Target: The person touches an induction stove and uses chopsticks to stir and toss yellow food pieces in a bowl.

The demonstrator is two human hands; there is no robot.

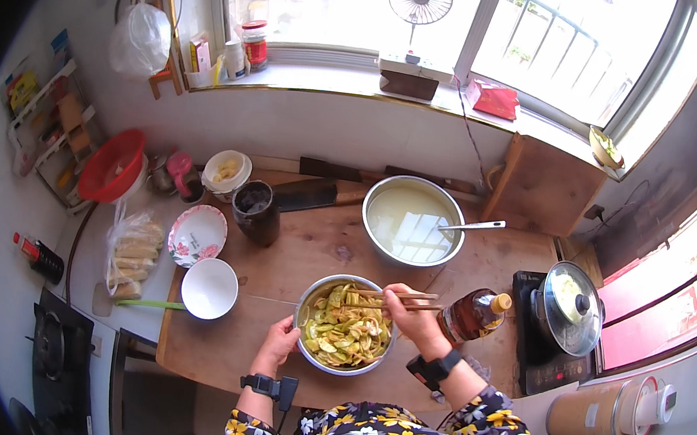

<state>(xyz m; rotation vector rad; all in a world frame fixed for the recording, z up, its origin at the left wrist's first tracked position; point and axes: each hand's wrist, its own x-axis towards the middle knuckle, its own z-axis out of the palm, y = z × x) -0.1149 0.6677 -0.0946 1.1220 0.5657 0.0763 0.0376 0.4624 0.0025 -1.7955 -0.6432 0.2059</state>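
A metal bowl full of sliced green vegetable pieces stands near the front edge of the wooden table. My left hand grips its left rim with thumb and fingers. In my right hand is a pair of wooden chopsticks, their tips among the vegetables at the top of the bowl. Just right of that hand is a bottle of brown liquid with a yellow cap. Behind the bowl, a large metal basin holds cloudy pale liquid and a ladle.
A lidded pot sits on an induction cooker at the right. Left are a white bowl, a flowered bowl, a dark jar and a bagged stack of food. A cleaver lies toward the back wall.
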